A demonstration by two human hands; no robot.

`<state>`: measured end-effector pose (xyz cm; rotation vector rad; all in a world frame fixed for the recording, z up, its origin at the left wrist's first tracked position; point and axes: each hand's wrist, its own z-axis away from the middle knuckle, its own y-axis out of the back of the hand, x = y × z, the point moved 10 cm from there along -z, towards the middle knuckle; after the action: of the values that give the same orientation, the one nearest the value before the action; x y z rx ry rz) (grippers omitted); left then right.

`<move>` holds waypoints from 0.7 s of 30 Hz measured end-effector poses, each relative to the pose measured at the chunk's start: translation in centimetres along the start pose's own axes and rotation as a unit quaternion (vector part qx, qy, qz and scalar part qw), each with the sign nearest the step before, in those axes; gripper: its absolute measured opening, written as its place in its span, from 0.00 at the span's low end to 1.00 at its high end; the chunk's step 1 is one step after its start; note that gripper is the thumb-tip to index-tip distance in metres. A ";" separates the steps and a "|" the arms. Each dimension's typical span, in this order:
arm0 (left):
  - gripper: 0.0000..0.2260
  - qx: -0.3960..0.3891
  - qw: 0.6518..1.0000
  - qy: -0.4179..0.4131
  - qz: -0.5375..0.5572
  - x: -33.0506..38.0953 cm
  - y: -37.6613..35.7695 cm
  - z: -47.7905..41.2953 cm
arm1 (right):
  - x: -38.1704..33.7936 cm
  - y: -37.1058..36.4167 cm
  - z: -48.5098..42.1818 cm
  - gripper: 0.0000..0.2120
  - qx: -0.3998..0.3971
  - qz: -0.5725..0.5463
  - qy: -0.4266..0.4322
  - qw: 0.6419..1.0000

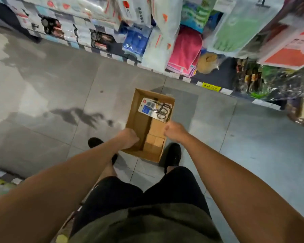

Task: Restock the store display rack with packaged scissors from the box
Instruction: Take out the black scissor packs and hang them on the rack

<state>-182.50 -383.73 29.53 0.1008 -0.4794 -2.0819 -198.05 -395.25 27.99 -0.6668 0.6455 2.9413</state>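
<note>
At the far end of the cardboard box (pixel 136 124) lies one packaged scissors (pixel 155 108): flat glossy card, black loop handles. Your left hand (pixel 128 137) curls over the matte left wall. Your right hand (pixel 174 131) is curled by the right rim, grip unclear. You appear to be fetching stock; next, pinch the card's thin edge.

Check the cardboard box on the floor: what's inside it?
One packaged scissors at the far end of the box, brown cardboard pieces nearer. Anything under the pack or the left hand is hidden.
</note>
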 end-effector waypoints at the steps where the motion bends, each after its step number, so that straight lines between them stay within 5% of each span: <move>1: 0.08 -0.009 1.000 -0.010 0.000 0.2 -0.1 -2.3 | 0.3 -0.6 -1.3 0.03 0.006 -0.003 -0.016 1.000; 8: 0.05 -0.058 0.979 0.054 0.188 -2.2 -2.5 -20.9 | 5.1 -8.5 -14.7 0.11 0.044 -0.127 -0.131 0.982; 14: 0.03 -0.074 0.903 0.160 0.391 -5.5 -7.7 -36.0 | 8.6 -16.9 -26.7 0.06 0.058 -0.168 -0.157 0.971; 21: 0.11 -0.038 0.808 0.179 0.560 -5.2 -13.6 -50.4 | 13.6 -20.1 -35.7 0.12 0.096 -0.205 -0.166 0.960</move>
<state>-177.58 -387.98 -22.59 0.1191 -0.1309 -0.8691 -193.18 -392.06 -14.77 -0.2389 0.6526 2.4807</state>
